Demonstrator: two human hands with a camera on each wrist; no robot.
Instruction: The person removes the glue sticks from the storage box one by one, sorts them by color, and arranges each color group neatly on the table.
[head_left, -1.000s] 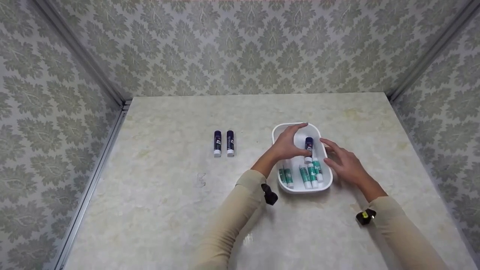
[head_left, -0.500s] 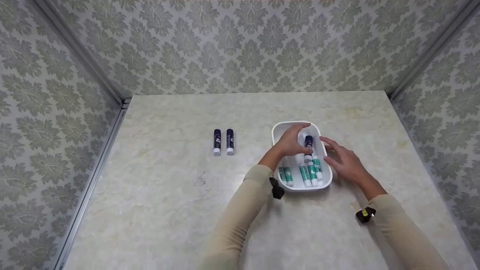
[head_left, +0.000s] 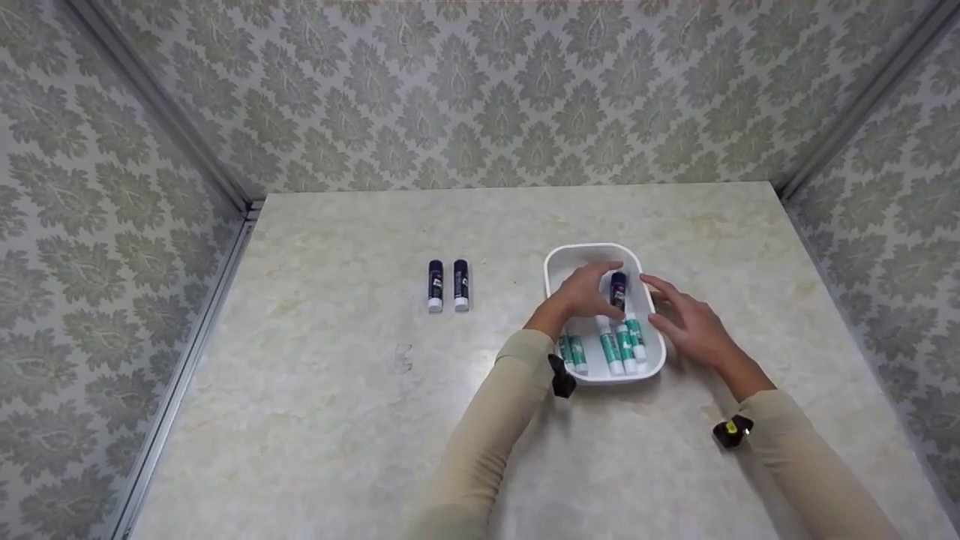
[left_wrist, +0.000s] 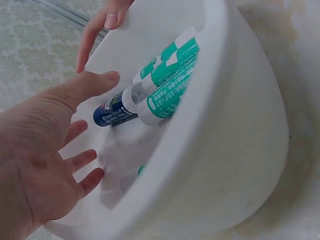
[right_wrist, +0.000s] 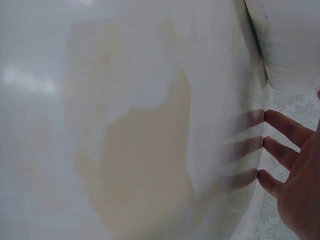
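Inside a white plastic basket lie a navy glue stick and several green glue sticks. My left hand is over the basket, its thumb by the navy stick. The left wrist view shows its fingers spread and loose, with nothing gripped. My right hand is at the basket's right side, index fingertip and thumb at the wall. In the right wrist view its other fingertips rest on the tabletop.
Two more navy glue sticks, one and its neighbour, lie parallel on the table left of the basket. Nearer the front is a faint clear outline. Patterned walls enclose the table's back and sides.
The navy glue stick has come down against the green ones in the basket, and my left hand has let go of it, fingers drawing back slightly. My right hand stays put.
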